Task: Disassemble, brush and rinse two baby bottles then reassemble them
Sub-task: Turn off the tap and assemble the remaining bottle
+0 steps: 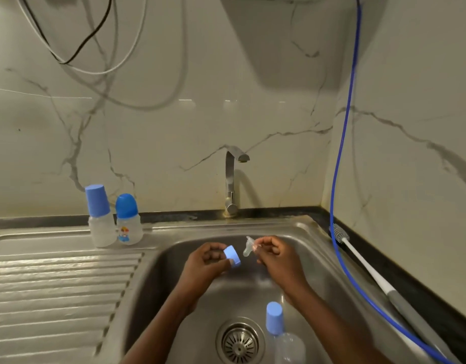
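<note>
Both hands are over the sink (305,229): left hand (209,261) curled round a blue screw ring (232,256), right hand (275,254) pinching a clear teat (249,246) just beside it. One capped bottle (289,346) lies by the drain (239,342). On the table (55,285) left of the tap (230,179) stand a flat-capped bottle (101,227) and a round-capped bottle (129,224). A brush (358,261) lies along the right edge.

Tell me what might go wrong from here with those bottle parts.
1. The clear nipple is only pinched by the right hand over the basin. It may slip and land by the drain.
2. The blue ring in the left hand could drop likewise.
3. The capped bottle in the basin sits close beside the right forearm and may get knocked.
</note>
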`<action>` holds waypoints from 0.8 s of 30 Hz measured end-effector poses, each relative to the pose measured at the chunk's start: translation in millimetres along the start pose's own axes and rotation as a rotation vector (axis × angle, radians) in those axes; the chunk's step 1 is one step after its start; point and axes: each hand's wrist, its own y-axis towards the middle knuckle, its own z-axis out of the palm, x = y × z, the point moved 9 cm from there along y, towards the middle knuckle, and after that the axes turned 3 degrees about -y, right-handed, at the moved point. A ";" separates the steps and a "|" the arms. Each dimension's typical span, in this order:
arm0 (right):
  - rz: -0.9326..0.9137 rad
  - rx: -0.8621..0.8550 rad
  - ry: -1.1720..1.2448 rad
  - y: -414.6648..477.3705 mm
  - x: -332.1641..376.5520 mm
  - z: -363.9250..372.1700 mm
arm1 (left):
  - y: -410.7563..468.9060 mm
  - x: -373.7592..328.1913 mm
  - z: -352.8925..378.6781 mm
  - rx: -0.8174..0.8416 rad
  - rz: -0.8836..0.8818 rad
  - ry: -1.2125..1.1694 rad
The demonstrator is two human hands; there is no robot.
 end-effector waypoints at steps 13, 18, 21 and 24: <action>-0.025 0.136 0.025 -2.3 2.8 26.4 | -3.4 -10.1 10.7 0.048 0.037 -0.170; -0.002 0.263 0.050 -14.7 9.9 43.6 | -4.2 -7.7 4.2 0.033 0.021 -0.217; -0.086 0.251 -0.046 -17.2 13.3 46.7 | -3.5 -6.7 1.1 0.012 0.017 -0.213; -0.105 0.266 -0.020 -18.0 19.6 46.7 | -1.9 -7.5 -6.7 -0.035 0.020 -0.191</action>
